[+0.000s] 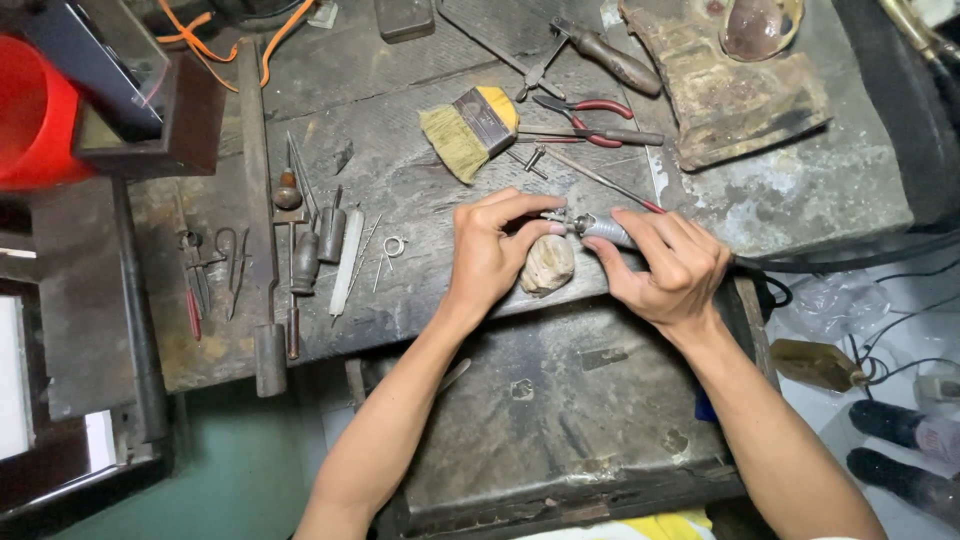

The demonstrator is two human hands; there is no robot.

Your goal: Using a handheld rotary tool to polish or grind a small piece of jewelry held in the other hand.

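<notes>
At centre frame, the left hand point(487, 255) pinched a small piece on a peg point(547, 265) for support; right hand point(668, 265) gripped a rotary tool point(600, 229), fingers closed.

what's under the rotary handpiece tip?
A rounded tan block sits on the workbench just below the handpiece tip. The left hand covers the block's left side and whatever small piece its fingers pinch at the tip; the right hand hides the handpiece body.
</notes>
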